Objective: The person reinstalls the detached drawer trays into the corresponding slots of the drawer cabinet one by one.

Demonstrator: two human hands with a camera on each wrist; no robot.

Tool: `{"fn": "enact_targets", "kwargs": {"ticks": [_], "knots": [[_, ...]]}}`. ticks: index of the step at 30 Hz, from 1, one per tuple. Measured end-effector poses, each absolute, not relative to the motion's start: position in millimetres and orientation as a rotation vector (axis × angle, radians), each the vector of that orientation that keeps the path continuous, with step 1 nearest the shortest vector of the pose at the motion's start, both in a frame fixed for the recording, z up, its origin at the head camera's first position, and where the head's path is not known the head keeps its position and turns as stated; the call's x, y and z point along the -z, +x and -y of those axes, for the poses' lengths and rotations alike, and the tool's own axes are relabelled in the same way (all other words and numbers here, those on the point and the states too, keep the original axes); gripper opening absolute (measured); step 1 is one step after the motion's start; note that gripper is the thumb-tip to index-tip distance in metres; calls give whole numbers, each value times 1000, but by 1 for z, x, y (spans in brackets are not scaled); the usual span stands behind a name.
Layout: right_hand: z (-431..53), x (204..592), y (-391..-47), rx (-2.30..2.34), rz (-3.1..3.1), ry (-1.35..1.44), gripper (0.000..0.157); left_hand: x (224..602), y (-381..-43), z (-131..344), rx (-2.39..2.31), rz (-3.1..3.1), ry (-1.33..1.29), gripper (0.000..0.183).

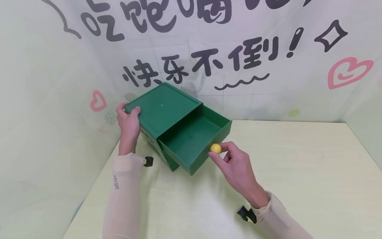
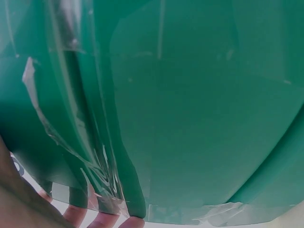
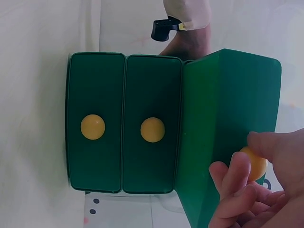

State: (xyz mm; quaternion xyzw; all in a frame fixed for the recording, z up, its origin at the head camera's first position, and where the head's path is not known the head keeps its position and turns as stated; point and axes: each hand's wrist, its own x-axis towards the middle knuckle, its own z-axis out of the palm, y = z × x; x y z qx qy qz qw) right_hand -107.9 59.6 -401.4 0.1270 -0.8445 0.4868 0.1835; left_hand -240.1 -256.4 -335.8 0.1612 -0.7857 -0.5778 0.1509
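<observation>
A green plastic drawer cabinet (image 1: 164, 108) stands on the table, turned at an angle. Its top drawer (image 1: 198, 156) is pulled well out, and no object shows inside. My right hand (image 1: 238, 167) pinches that drawer's round yellow knob (image 1: 216, 148) between thumb and fingers. At the cabinet's far left edge, my left hand (image 1: 129, 124) grips the body with the thumb on top. The right wrist view shows two lower drawers (image 3: 95, 166), both closed, each with a yellow knob (image 3: 152, 129). Clear tape (image 2: 102, 161) lies wrinkled on the cabinet's surface near my left fingertips (image 2: 107, 220).
The pale table (image 1: 298, 172) spreads to the right and in front of the cabinet. Behind it hangs a white printed cloth (image 1: 238, 103) with dark lettering and pink hearts. Pale side walls (image 1: 44, 132) stand at left and right.
</observation>
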Motion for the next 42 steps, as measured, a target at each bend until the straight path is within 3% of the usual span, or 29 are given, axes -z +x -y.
{"fn": "enact_targets", "kwargs": {"ticks": [42], "knots": [[-31,395,-137,-1397,2368,396,31,335,-247,256,1676,2259,465,57]]}}
